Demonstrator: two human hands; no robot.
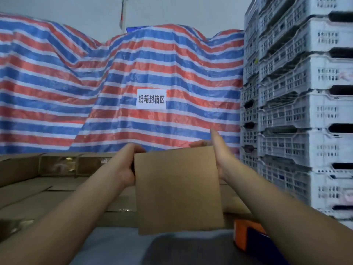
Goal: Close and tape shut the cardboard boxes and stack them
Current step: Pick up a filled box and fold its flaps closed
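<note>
A plain brown cardboard box (177,190) is held up in front of me, one flat face toward the camera. My left hand (128,165) grips its left edge, fingers curled behind it. Pressed flat against the box's right side is my right hand (219,150), fingers straight and pointing up. Behind and below lie several more brown cardboard boxes (38,192), some with shiny tape on top. An orange and dark tape dispenser (248,236) sits at the lower right.
A red, white and blue striped tarp (95,83) with a white paper sign (151,99) covers a large heap at the back. Tall stacks of grey plastic crates (298,111) stand on the right. A grey surface (118,243) lies just below me.
</note>
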